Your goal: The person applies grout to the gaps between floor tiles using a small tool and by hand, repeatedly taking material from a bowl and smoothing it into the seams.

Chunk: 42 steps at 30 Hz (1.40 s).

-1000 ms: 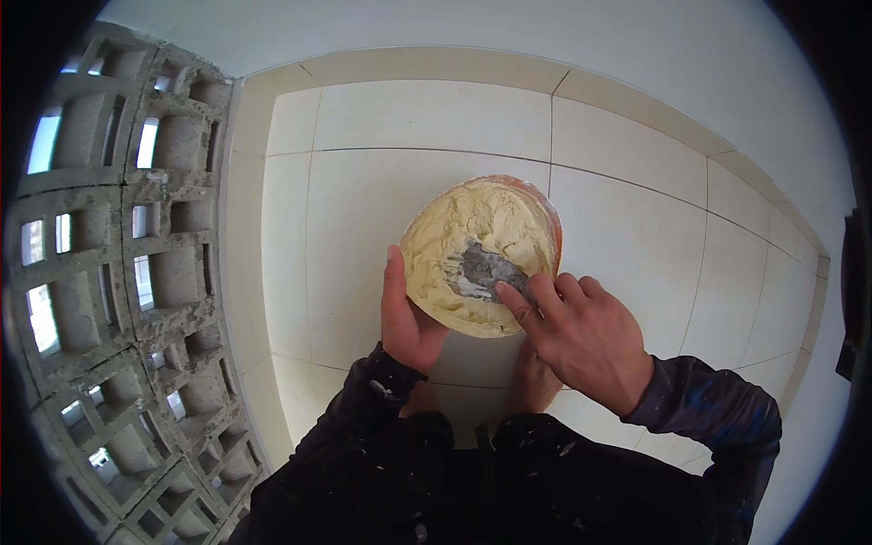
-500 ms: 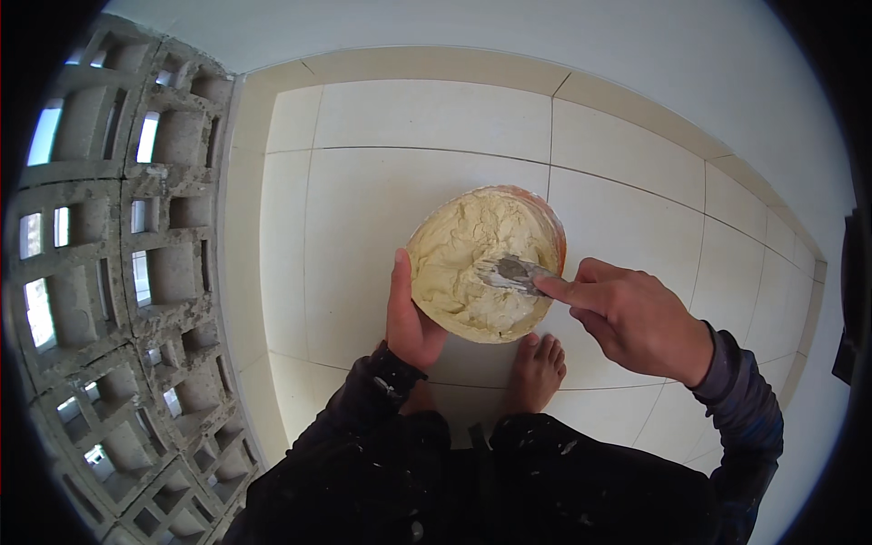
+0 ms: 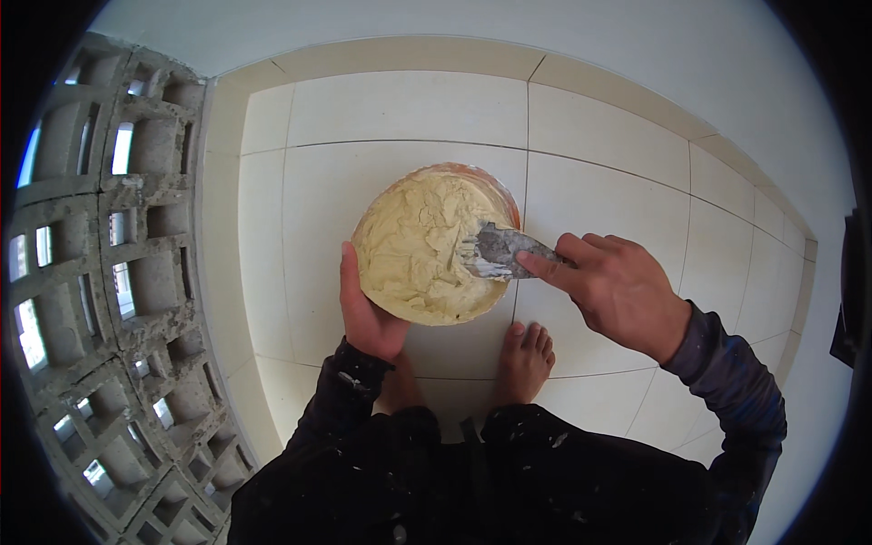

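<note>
My left hand (image 3: 371,309) supports a round reddish bowl (image 3: 510,202) from its lower left side, thumb up along the rim and the other fingers hidden beneath. Thick cream-coloured paste (image 3: 413,245) fills the bowl, its surface rough and ridged. In my right hand (image 3: 627,286) is a putty knife (image 3: 509,250), gripped with the index finger stretched along its grey, paste-smeared blade. The blade's front edge rests at the paste near the bowl's right side. Most of the knife's handle is hidden inside my fist.
Pale floor tiles (image 3: 609,218) lie under the bowl, with my bare feet (image 3: 524,361) below it. A perforated concrete block wall (image 3: 150,218) stands at the left. A white wall (image 3: 636,64) curves round the far side and right, and a dark object (image 3: 849,291) sits at the right edge.
The bowl and my left hand have shifted left and slightly up in view. The putty knife has drawn back toward the bowl's right rim, and more of its blade shows.
</note>
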Available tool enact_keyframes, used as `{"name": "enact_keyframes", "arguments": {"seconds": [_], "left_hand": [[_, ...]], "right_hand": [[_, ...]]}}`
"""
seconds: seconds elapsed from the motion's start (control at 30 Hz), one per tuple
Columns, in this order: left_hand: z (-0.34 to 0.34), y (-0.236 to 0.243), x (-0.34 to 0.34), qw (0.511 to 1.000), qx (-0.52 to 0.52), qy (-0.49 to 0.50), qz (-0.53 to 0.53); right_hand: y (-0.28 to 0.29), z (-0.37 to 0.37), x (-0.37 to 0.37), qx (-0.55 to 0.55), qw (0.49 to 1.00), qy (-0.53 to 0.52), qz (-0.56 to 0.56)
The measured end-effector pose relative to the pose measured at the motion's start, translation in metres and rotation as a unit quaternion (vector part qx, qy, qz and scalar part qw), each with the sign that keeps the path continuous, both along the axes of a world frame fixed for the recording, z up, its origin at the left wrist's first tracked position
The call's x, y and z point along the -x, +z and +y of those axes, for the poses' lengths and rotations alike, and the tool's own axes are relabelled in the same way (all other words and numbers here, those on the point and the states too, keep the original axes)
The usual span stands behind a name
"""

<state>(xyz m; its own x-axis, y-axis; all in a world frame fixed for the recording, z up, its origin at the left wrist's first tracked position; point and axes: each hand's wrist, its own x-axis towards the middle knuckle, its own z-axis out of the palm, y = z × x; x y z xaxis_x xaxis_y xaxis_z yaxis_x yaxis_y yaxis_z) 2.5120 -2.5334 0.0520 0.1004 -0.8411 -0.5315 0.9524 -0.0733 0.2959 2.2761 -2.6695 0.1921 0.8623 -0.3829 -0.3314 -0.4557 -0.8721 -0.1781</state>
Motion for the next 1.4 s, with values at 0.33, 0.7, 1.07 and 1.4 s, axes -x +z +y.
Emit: {"name": "enact_keyframes", "arguments": {"seconds": [0.33, 0.7, 1.07, 1.4], "left_hand": [[-0.002, 0.023, -0.011, 0.999, 0.043, 0.015, -0.016], [0.0, 0.042, -0.017, 0.995, 0.042, 0.035, -0.082], [-0.006, 0.038, -0.004, 0.99, 0.019, 0.101, -0.095], [-0.005, 0.039, -0.009, 0.99, 0.039, 0.12, -0.061]], "right_hand": [[0.04, -0.02, -0.011, -0.227, 0.963, -0.117, -0.089], [0.044, -0.013, -0.009, -0.25, 0.952, -0.132, -0.115], [0.015, 0.08, -0.052, -0.192, 0.952, -0.187, -0.15], [-0.012, 0.037, -0.049, -0.06, 0.933, -0.22, -0.28]]}}
